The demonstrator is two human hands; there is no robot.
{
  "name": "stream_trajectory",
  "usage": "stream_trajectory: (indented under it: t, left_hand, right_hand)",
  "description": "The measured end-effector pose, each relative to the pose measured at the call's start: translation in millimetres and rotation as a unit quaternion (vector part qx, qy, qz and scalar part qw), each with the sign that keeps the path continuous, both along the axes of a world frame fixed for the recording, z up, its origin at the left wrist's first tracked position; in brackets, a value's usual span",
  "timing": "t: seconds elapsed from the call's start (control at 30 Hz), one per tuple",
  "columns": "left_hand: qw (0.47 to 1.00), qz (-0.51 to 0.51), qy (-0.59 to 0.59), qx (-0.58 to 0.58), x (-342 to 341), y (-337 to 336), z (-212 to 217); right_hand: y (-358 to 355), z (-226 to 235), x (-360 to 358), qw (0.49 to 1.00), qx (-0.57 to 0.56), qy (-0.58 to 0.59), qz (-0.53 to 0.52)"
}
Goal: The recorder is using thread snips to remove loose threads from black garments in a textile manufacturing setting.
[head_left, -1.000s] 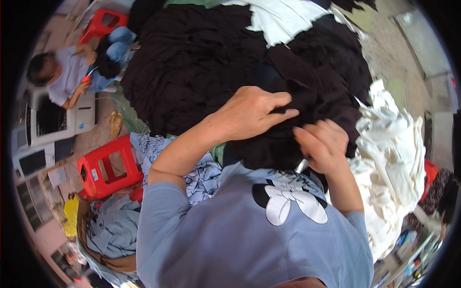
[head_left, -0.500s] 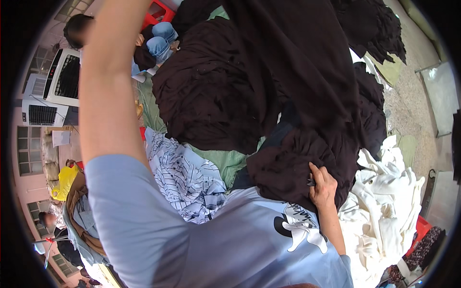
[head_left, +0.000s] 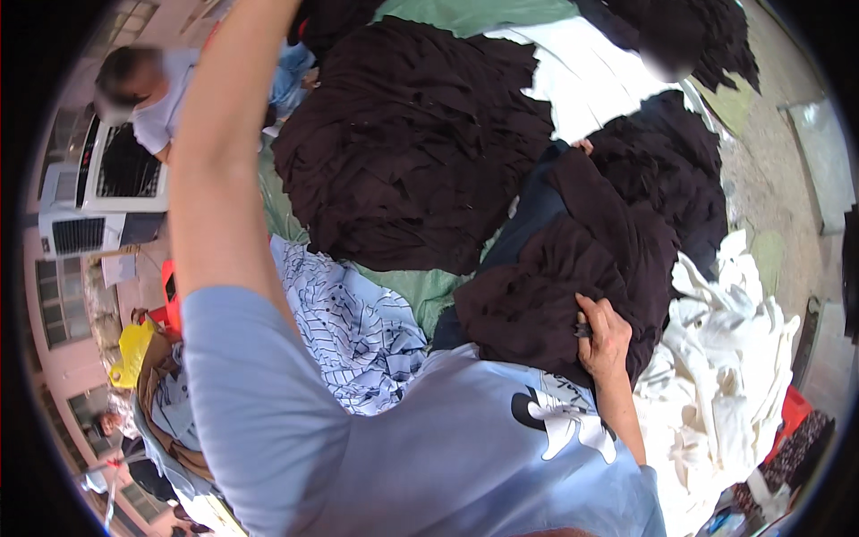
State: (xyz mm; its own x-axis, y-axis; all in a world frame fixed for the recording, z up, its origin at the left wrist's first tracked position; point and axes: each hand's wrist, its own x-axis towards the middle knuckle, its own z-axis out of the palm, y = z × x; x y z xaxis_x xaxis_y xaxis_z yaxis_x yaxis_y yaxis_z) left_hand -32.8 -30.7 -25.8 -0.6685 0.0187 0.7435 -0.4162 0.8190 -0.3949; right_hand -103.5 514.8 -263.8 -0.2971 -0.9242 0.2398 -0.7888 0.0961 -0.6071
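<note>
Dark brown cloth bundle [head_left: 555, 286], heaped just in front of the body, beside a larger dark brown pile [head_left: 412, 143]. Right hand [head_left: 604, 336] pressed on its lower edge, fingers curled into the fabric. Left hand out of view, arm raised past the top. White cloth heap [head_left: 725, 376] at right; patterned blue fabric [head_left: 349, 327] at left.

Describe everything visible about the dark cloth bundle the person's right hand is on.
The dark cloth bundle looks like soft, crumpled fabric in a very dark brown-black, with ragged, folded edges. It lies heaped in front of the person's chest, against a strip of navy cloth on its left and the pile of white cloth on its right. The right hand grips its lower right edge, fingers curled into the folds. The left hand is raised out of the picture.
</note>
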Motion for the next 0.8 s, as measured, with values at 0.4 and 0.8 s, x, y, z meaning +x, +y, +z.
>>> stream_trajectory:
  t: [0.4,0.8]
  left_hand:
    - [0.841,-0.008,-0.256,0.477,8,130,-352]
    - [0.692,-0.341,-0.326,0.546,8,345,-203]
  right_hand:
    - [3,10,-4,0.999,-0.048,-0.022,-0.013]
    - [44,12,-40,0.97,-0.054,-0.131,-0.197]
